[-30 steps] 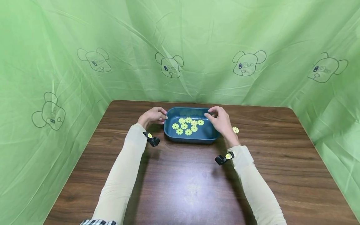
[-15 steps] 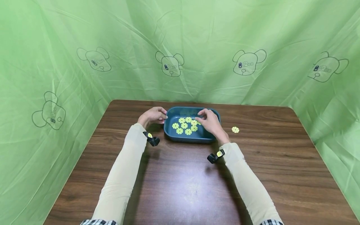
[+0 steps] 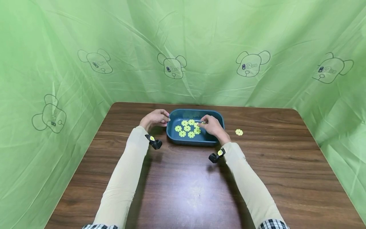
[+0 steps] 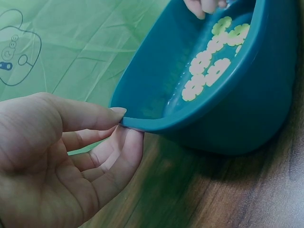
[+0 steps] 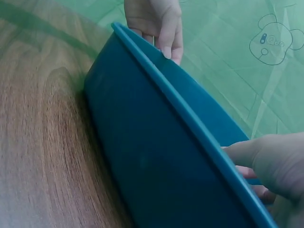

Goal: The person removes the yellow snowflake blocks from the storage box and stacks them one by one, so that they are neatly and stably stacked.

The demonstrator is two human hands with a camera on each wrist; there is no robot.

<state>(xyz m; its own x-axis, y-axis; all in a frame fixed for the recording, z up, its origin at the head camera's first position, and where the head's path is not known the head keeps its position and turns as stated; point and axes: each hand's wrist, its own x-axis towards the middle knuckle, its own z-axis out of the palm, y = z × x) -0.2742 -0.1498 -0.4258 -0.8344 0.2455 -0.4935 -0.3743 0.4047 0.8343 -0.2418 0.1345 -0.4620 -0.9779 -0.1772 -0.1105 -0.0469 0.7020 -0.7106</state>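
Note:
A blue plastic basin (image 3: 194, 142) stands on the wooden table, with several flat yellow flower-shaped pieces (image 3: 191, 135) lying on its floor. At its left end my left hand (image 3: 155, 118) pinches the rim; the left wrist view shows the thumb (image 4: 102, 117) on the inner side and fingers under the lip. My right hand (image 3: 213, 126) is down inside the basin, thumb and fingers bent around a flower-shaped piece at the right of the group. Its fingertips are hidden behind the basin wall in the right wrist view, so I cannot tell whether they grip that piece.
One more yellow flower-shaped piece (image 3: 239, 132) lies on the table (image 3: 274, 152) to the right of the basin. Green cloth (image 3: 206, 82) with dog-face drawings hangs behind the table and along both sides.
My right hand has moved left from over the basin's right end and lowered to the flower-shaped pieces. My left hand has stayed at the rim.

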